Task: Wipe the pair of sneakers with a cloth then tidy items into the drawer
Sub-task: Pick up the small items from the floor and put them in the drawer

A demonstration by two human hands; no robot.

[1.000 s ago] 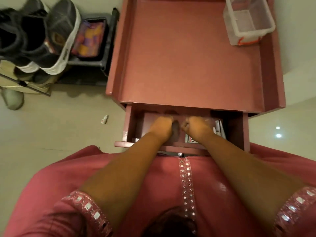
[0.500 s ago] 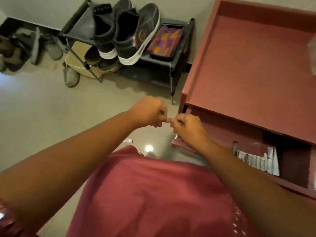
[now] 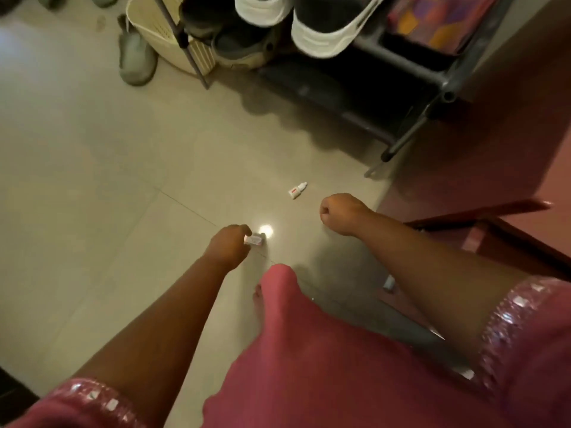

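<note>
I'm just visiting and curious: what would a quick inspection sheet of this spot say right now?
Surface: pale tiled floor, glossy, with a light reflection.
Job's things: small white bottle lying on the floor; a small white item pinched in the left hand; sneakers on the black shoe rack; red drawer open at right.
Clutter: cream basket, a grey shoe beside it.
Hands: left hand grips the item; right hand is a fist, apparently holding nothing.
Cables: nothing seen.
Surroundings: red cabinet at right; a bare foot on the floor.
</note>
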